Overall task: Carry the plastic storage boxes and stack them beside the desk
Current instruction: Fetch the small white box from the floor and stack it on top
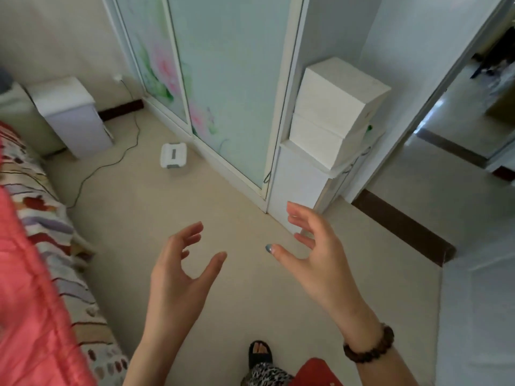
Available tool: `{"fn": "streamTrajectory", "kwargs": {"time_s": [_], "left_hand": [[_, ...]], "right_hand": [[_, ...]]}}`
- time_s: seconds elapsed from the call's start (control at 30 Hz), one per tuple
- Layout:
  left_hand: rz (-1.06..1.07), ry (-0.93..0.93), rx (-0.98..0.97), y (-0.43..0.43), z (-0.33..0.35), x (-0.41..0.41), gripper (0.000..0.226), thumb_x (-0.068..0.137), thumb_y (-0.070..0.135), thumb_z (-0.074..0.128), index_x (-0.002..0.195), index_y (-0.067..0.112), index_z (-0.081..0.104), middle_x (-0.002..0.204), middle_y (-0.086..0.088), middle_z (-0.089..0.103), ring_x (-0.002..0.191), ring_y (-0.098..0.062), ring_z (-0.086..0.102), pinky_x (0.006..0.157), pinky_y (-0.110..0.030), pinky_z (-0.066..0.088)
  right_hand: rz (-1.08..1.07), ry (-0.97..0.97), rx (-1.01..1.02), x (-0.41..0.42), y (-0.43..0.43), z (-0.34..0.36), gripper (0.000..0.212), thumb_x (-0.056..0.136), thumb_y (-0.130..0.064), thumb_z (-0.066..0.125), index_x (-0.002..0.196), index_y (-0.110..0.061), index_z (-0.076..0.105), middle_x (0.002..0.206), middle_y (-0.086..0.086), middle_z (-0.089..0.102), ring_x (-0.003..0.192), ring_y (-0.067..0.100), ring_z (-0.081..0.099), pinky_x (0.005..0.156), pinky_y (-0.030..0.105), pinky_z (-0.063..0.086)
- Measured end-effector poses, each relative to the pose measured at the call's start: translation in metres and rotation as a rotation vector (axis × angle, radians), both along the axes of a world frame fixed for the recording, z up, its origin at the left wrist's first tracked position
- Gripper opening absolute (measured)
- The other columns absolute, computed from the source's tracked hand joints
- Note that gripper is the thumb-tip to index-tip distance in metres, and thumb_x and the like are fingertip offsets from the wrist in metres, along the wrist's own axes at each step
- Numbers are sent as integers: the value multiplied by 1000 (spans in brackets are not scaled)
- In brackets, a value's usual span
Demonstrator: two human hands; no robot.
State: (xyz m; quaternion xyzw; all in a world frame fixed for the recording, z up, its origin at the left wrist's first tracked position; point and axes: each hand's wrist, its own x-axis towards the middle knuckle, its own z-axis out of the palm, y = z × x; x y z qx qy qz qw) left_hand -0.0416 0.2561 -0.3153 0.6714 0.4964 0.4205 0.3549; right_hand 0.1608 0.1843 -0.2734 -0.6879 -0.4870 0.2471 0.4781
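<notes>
Seemingly two white boxes stand stacked, contents hidden.

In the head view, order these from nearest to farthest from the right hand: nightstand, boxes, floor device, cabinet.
1. Cabinet, just beyond the right hand.
2. Boxes, stacked on it.
3. Floor device, left, by the wardrobe.
4. Nightstand, far left.

Two boxes atop cabinet

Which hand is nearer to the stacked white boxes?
Right. The right hand hangs below the stacked white boxes, touching nothing; the left hand is farther to the left.
</notes>
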Motion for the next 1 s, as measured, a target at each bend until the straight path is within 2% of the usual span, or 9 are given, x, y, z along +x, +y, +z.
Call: {"fn": "streamTrajectory", "kwargs": {"time_s": [0.2,0.4,0.57,1.0], "left_hand": [[114,16,-4,76,3,20,54,76,39,77,123,41,52,121,28,58,114,3,55,90,-20,43],[215,34,0,150,2,13,54,77,37,76,124,39,51,123,30,55,114,9,53,90,-6,39],[255,27,-20,237,-7,-10,53,78,39,76,124,40,51,123,31,55,114,10,52,92,-16,41],[262,129,-22,476,-2,-97,53,79,42,73,126,38,49,122,31,52,115,9,50,92,-15,41]], "right_hand": [[135,-1,-7,31,107,0,67,78,-17,84,136,-27,52,133,-20,56,124,-7,52,102,20,47],[230,-5,-21,25,199,-10,67,77,-15,84,135,-25,54,133,-17,58,124,-4,54,100,20,48],[269,-19,-38,3,292,-17,67,77,-17,84,136,-27,53,133,-18,57,124,-5,53,100,16,47],[310,2,-40,-87,533,-26,69,76,-19,85,136,-26,52,133,-22,56,124,-5,53,99,14,46]]}}
